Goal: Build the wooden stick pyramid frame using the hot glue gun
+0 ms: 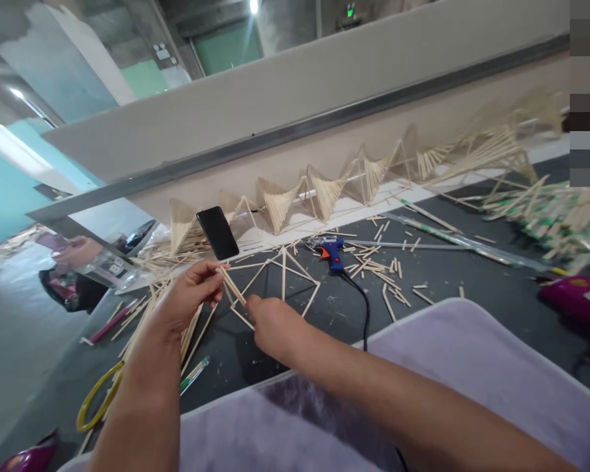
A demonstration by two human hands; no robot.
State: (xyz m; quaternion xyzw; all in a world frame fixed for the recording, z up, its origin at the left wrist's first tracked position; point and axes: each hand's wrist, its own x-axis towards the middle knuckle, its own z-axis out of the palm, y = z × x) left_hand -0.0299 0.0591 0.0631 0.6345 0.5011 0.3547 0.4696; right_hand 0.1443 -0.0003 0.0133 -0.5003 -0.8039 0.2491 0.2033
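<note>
Between my hands, above the dark table, are thin wooden sticks (235, 288) lying side by side; their exact number is unclear. My left hand (204, 288) pinches the far end of the sticks. Closed around the near end is my right hand (273, 328), its fingertips mostly hidden behind the back of the hand. Just beyond and to the right stands an open frame of glued sticks (284, 275), partly covered by my right hand and forearm. Whether the held sticks touch this frame cannot be made out.
A blue glue gun (332, 254) with a black cord lies among short stick offcuts (373, 265). A black phone (218, 233) leans behind my hands. Twisted stick structures (278, 203) line the wall. Left are a bottle (96, 262) and yellow ring (98, 396); a lilac cloth (437, 354) covers the front.
</note>
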